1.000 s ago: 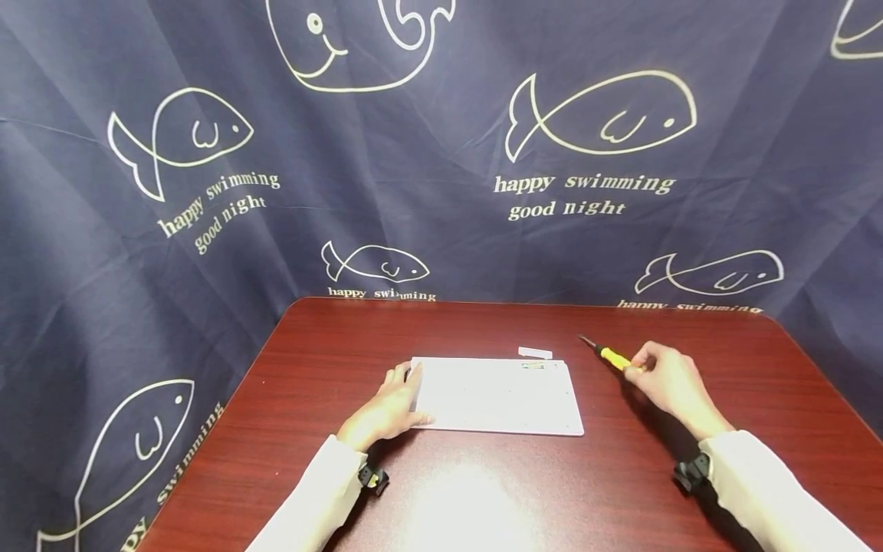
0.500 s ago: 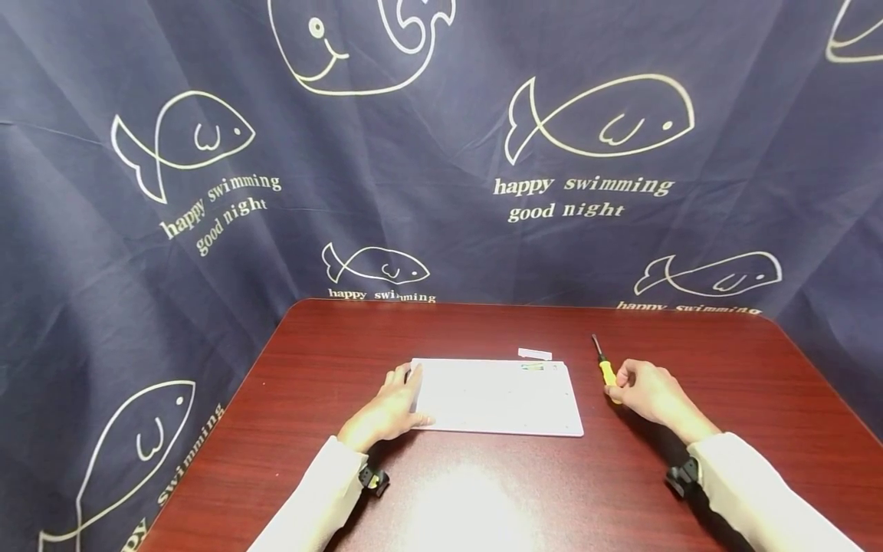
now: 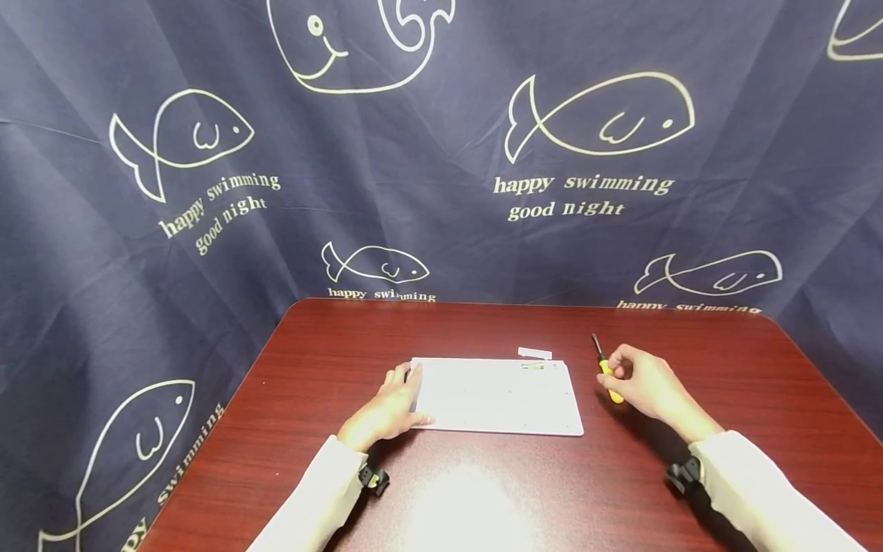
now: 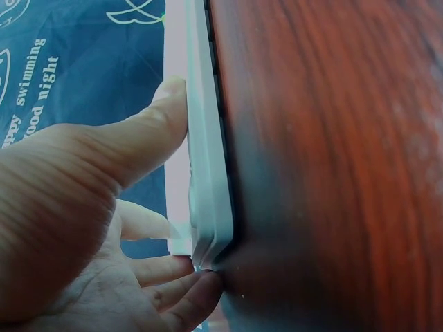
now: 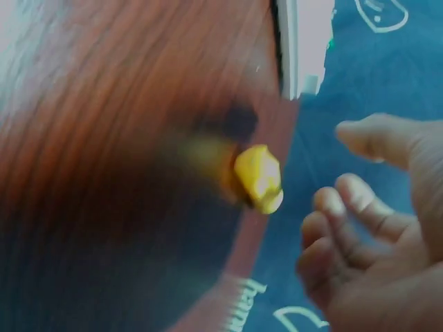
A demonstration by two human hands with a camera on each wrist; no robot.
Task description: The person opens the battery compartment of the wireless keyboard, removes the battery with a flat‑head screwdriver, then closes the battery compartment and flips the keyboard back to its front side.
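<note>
A white keyboard (image 3: 493,399) lies face down on the table, its far right battery slot uncovered with something green, likely a battery (image 3: 533,366), inside. My left hand (image 3: 388,408) holds the keyboard's left end, thumb on top and fingers around the edge. Just behind the slot is its small white battery cover (image 3: 535,353). To the right, a screwdriver (image 3: 605,367) with a yellow handle and dark shaft rests on the table, tip pointing away. My right hand (image 3: 654,385) hovers by the handle; in the right wrist view its loosely bent fingers are apart from the screwdriver (image 5: 259,178).
The reddish-brown wooden table (image 3: 331,337) ends at a rounded far edge. Behind it hangs a dark blue curtain (image 3: 441,176) with fish drawings and lettering. A bright glare patch lies on the table before the keyboard.
My right hand moved the screwdriver left, turned it to point away, then let go of it on the table and lifted slightly. The left hand and keyboard stayed still.
</note>
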